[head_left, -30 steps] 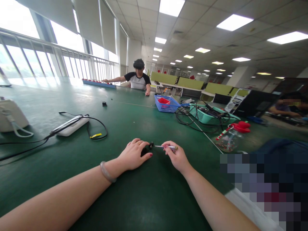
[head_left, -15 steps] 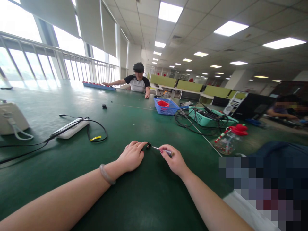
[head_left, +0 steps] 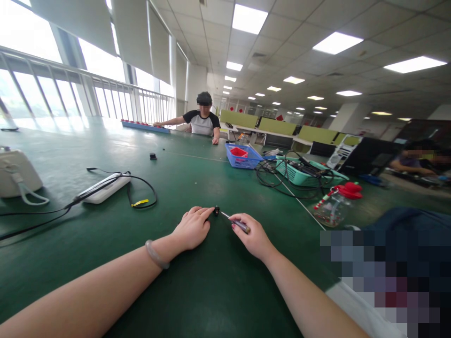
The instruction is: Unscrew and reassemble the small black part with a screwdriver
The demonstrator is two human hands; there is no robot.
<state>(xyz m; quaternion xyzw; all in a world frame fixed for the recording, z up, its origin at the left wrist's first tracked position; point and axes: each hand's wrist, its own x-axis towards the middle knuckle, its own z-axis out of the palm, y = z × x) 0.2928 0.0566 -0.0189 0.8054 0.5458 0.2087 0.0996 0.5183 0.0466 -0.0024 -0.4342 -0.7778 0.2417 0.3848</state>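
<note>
A small dark part (head_left: 216, 211) with a hint of copper colour sits on the green table; it is too small to make out its kind. My left hand (head_left: 193, 227), with a pale bangle on the wrist, lies palm down, and its stretched fingertips touch the part's left side. The thumb is apart from it. My right hand (head_left: 252, 237) is closed round the handle of a small screwdriver (head_left: 242, 226). Its thin metal shaft points left and up, with the tip right beside the dark part. Whether the tip touches the part I cannot tell.
On the left lie a white power strip (head_left: 105, 188), black cables and a pale bag (head_left: 17, 173). Rightward stand a blue basket (head_left: 243, 162), a green basket (head_left: 294, 173) with cables and a red-lidded jar (head_left: 333, 209). A person (head_left: 204, 117) sits across the table.
The screwdriver and my right hand have shifted slightly left, and the handle tilts more downward. The dark part has turned and moved a little left. My left hand is nearly still.
</note>
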